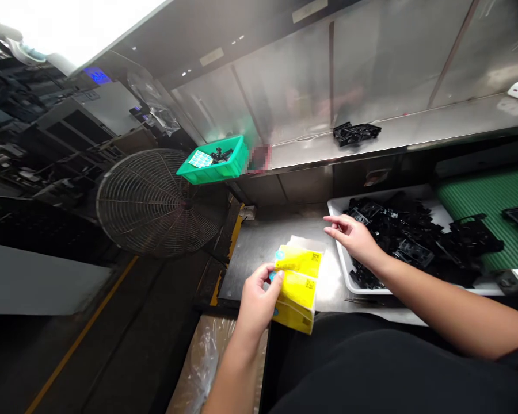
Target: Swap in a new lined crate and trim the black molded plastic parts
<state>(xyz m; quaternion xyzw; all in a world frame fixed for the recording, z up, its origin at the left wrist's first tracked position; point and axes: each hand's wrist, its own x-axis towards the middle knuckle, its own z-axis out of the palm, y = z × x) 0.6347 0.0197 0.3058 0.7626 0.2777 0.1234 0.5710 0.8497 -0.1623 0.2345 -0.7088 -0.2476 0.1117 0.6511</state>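
Head view: left hand (259, 290) pinches a rectangular yellow printed-paper sheet (297, 287) over the near edge of the grey metal bench (256, 238); right hand (350, 234), fingers narrowly parted, looks empty. Light, steady pinching should prevent creases.

Narrow gap between yellow sheet (297, 288) and tray (369, 291)
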